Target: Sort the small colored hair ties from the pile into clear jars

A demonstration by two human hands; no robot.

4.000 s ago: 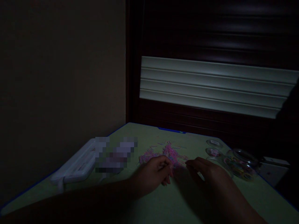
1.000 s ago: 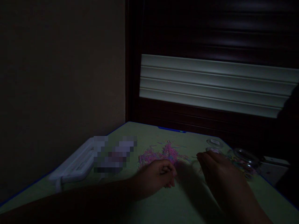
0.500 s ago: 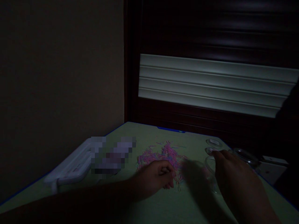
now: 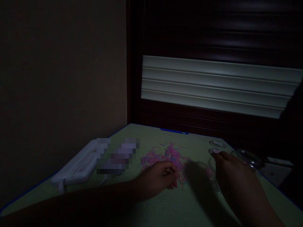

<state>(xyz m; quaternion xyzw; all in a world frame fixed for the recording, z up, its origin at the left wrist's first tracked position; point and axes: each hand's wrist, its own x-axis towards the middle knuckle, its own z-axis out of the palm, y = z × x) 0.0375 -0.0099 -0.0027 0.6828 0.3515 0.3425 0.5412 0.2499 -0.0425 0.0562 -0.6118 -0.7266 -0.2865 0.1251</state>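
A loose pile of thin pink, purple and bluish loops [image 4: 171, 153], like small rubber bands, is spread on the pale table [image 4: 180, 209]. My left hand [image 4: 158, 179] rests at the near side of the pile, its fingers curled in; what they hold, if anything, is too dark to tell. To the right, my right hand [image 4: 240, 183] is above a clear round container [image 4: 211, 164], fingers pointing down and pressed together. Its fingertips and most of that container are hidden behind the hand. Pinkish bits show dimly beside the container.
Clear round lids or dishes [image 4: 217, 144] lie at the far right, with another clear round container [image 4: 248, 157] and a white box [image 4: 276, 171] beyond my right hand. On the left are a long white lamp-like object [image 4: 78, 164] and a pixelated item [image 4: 118, 156]. A wall [image 4: 63, 78] borders the left.
The view has shifted slightly, moving the table things a little rightward. My right hand has moved slightly left; my left hand stays curled at the pile.
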